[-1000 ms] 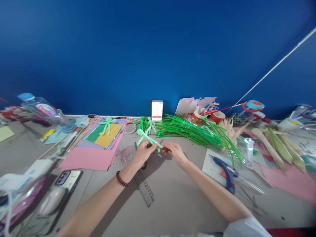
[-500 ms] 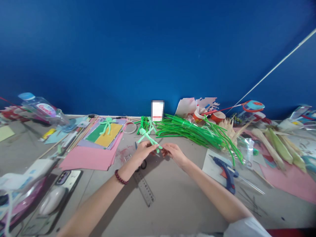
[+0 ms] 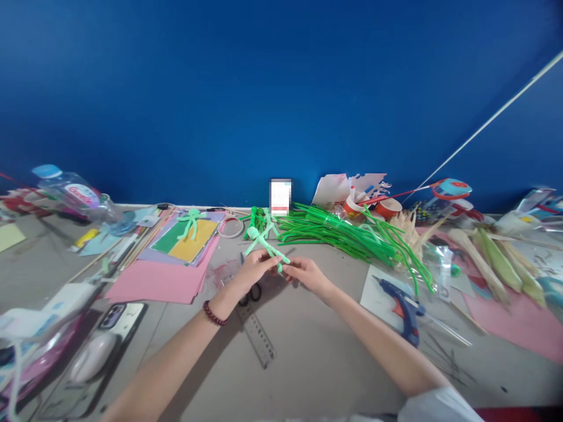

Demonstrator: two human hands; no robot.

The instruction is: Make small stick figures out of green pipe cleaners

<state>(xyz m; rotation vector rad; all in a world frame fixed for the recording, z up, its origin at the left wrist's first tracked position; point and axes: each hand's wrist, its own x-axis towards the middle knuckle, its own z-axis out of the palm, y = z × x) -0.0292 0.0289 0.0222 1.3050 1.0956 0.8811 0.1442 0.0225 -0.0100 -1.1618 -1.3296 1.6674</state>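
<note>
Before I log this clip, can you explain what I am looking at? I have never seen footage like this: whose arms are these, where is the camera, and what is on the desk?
The camera sits on a person's head, looking forward and down, so both arms are their own. The left hand and right hand together hold a light green pipe-cleaner figure above a grey table. On the table lie a ruler, a blue glue gun, a pile of green pipe cleaners, coloured paper sheets and a phone.
</note>
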